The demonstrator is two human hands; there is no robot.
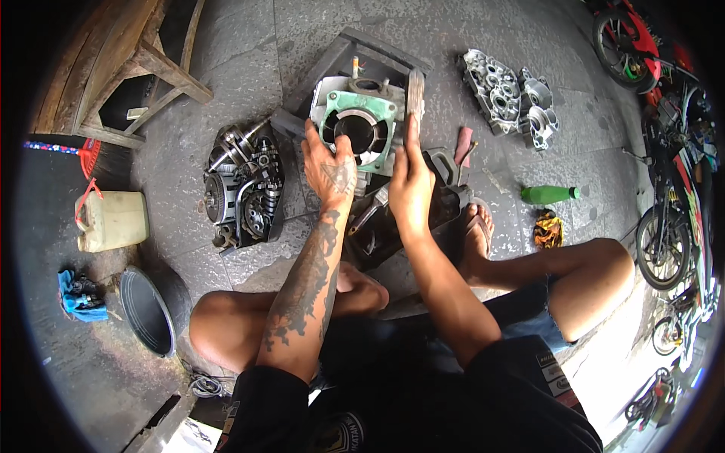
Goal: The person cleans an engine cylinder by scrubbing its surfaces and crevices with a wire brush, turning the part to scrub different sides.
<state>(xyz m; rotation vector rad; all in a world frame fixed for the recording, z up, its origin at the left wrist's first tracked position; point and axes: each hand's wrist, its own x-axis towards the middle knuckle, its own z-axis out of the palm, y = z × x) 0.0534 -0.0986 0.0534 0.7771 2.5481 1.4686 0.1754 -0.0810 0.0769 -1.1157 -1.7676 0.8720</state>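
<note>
My left hand (331, 170) grips the left side of a motorcycle engine cylinder block (391, 102), its thumb over the edge of the round bore. A green gasket-like layer (338, 101) covers the face turned up to me, around the bore. My right hand (415, 187) holds a narrow, worn strip (416, 93), wooden in look, along the block's right side, index finger stretched along it. The strip's exact kind cannot be told. Behind the block lies a dark angular frame (317, 71). Below my hands, a paintbrush (371, 212) lies across a dark, oily tray (444, 206).
Left on the tiles sits a container of engine parts (243, 187); right lie crankcase halves (498, 96). A green bottle (548, 195), a stained cloth (548, 229) and reddish sandpaper-like strip (463, 141) lie right. A bucket (150, 311), jerrycan (116, 221) and wooden bench (107, 62) stand left; motorcycles (662, 243) right.
</note>
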